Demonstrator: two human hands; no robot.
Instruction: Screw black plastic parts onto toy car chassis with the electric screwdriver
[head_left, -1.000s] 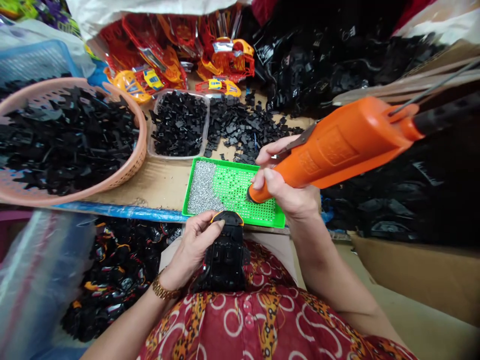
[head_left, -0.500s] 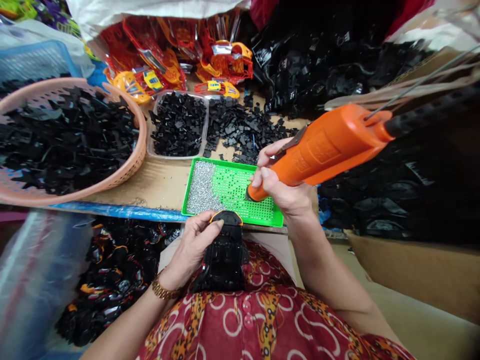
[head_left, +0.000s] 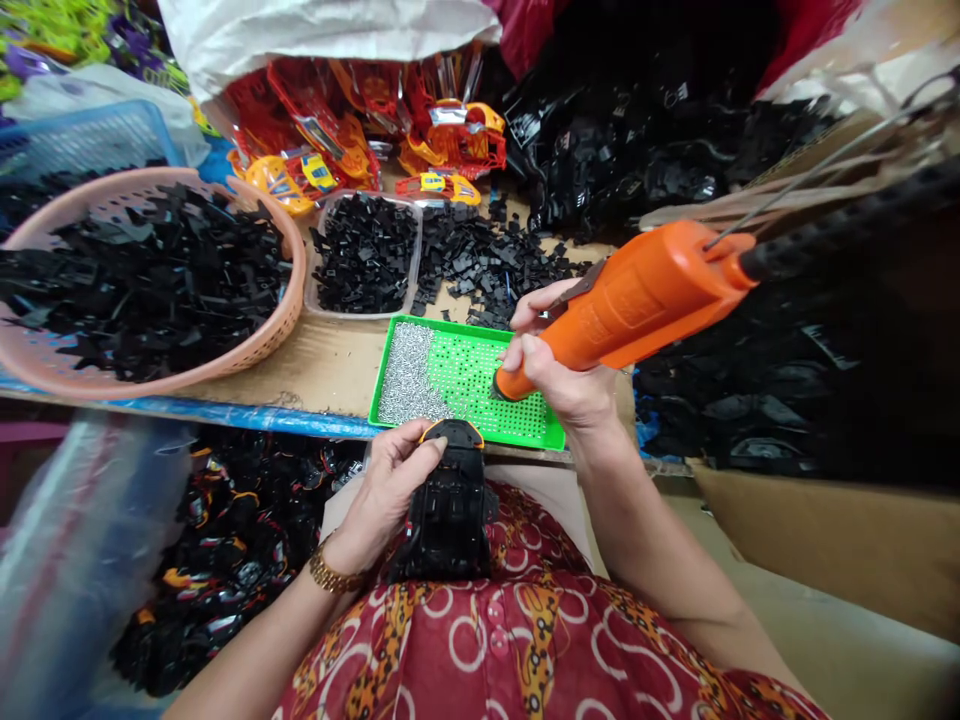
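Observation:
My right hand (head_left: 559, 375) is wrapped round an orange electric screwdriver (head_left: 637, 300), whose tip rests on the green perforated tray (head_left: 540, 428). A heap of small silver screws (head_left: 405, 365) fills the tray's left part. My left hand (head_left: 386, 490) grips a black toy car chassis (head_left: 446, 510) with an orange edge, held upright against my lap just below the tray.
A pink basket (head_left: 277, 330) of black parts sits at the left. A clear tub (head_left: 364, 250) and a loose pile of black pieces (head_left: 487, 260) lie behind the tray. Red and yellow toy shells (head_left: 360, 110) are stacked at the back. A clear bag (head_left: 75, 560) holds assembled cars at lower left.
The screwdriver's rear end has dropped and swung left while its tip stays on the tray. My left hand and the chassis have stayed put.

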